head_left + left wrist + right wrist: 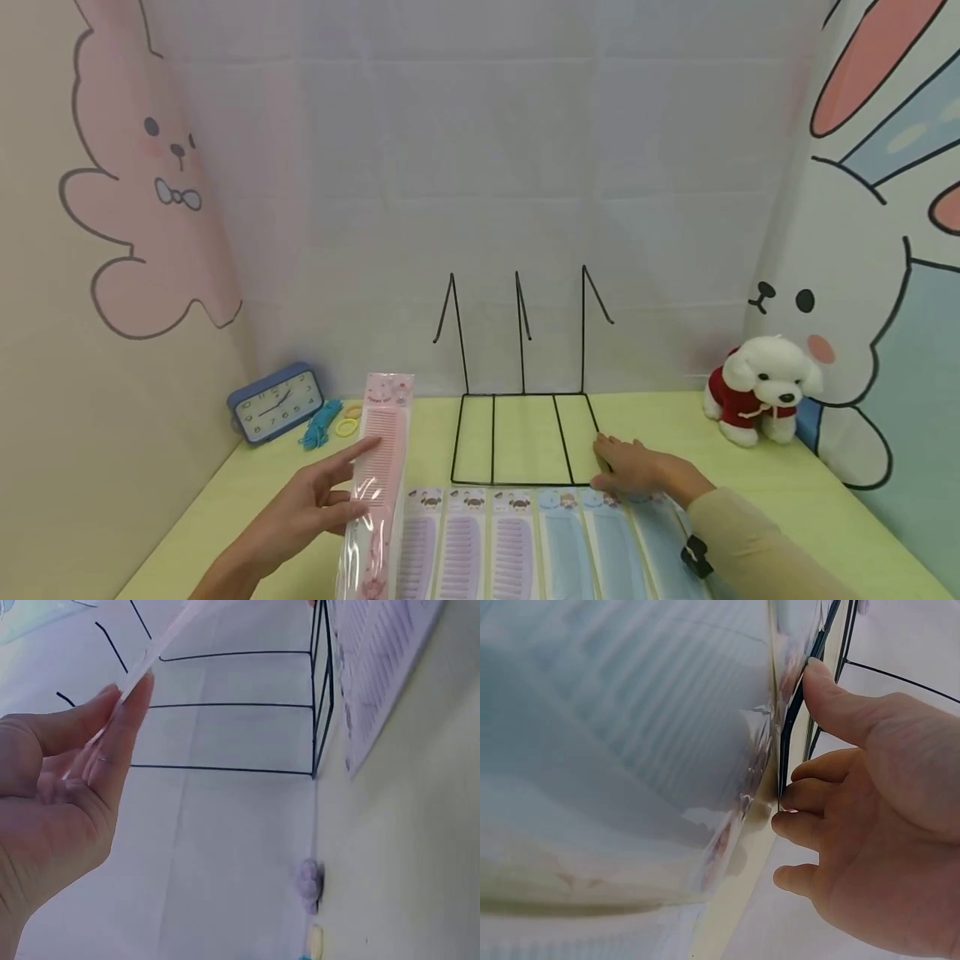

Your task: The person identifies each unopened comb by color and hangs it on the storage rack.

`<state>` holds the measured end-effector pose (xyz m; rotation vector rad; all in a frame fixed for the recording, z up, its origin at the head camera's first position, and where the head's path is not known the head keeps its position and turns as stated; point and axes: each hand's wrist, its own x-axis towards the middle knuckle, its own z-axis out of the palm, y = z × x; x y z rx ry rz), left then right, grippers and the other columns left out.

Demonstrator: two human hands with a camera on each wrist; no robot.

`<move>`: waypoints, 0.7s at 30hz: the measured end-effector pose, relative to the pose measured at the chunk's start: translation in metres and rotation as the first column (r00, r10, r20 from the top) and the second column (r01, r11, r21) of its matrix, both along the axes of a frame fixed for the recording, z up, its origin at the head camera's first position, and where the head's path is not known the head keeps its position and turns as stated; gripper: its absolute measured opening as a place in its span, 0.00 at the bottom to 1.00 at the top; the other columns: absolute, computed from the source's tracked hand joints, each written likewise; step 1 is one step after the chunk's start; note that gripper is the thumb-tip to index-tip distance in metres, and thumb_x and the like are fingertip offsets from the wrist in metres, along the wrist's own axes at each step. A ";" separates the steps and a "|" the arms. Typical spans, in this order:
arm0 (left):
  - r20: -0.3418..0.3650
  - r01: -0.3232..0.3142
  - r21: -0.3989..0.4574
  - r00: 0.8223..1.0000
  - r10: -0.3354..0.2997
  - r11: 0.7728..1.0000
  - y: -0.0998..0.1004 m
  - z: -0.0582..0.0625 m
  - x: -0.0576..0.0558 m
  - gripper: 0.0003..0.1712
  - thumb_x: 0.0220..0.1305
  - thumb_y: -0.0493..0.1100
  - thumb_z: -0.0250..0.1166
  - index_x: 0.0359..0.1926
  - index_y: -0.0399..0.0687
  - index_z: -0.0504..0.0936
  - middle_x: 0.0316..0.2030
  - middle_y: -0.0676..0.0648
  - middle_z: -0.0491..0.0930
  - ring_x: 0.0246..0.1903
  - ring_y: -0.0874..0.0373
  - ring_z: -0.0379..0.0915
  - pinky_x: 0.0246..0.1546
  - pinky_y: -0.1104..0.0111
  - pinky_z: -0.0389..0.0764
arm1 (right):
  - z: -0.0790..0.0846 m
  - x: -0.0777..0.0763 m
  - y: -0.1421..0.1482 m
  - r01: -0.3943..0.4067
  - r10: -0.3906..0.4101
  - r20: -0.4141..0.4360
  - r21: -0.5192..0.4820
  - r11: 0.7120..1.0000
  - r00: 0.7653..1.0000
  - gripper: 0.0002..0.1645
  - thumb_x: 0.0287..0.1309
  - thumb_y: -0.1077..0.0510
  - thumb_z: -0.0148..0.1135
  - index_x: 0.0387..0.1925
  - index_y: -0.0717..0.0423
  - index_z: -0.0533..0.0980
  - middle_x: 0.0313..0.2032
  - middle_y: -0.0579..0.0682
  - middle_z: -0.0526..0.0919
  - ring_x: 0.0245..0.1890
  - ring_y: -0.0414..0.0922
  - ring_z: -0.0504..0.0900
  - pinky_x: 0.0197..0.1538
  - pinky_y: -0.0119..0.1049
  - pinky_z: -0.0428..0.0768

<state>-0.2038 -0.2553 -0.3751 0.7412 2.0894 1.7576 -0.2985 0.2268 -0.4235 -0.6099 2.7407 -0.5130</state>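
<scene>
My left hand (303, 508) pinches a pink comb in a clear-fronted package (378, 483) by its edge, thumb on one side and fingers on the other. The package stands nearly upright above the table; in the left wrist view it shows edge-on between the thumb and fingers of the left hand (82, 765). A black wire rack (522, 394) with three upright hooks stands at the back, nothing on its hooks. At its base's front right corner my right hand (645, 468) grips the wire; the right wrist view has the thumb and fingertips of that hand (877, 787) against it.
Packaged purple combs (461, 550) and blue combs (566, 550) lie in a row before the rack. Left stand a blue clock (277, 404), a bundle of blue cord (321, 423) and a yellow ring (347, 427). A white plush dog (768, 387) sits at the right.
</scene>
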 end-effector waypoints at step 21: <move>-0.151 0.083 0.129 0.986 -0.063 0.988 0.053 0.022 -0.011 0.42 0.71 0.30 0.59 0.79 0.50 0.53 0.66 0.29 0.68 0.52 0.41 0.80 0.44 0.48 0.83 | -0.001 0.001 0.000 -0.013 0.013 -0.005 -0.006 1.000 1.000 0.46 0.68 0.49 0.62 0.72 0.76 0.55 0.71 0.76 0.53 0.72 0.70 0.52 0.70 0.69 0.47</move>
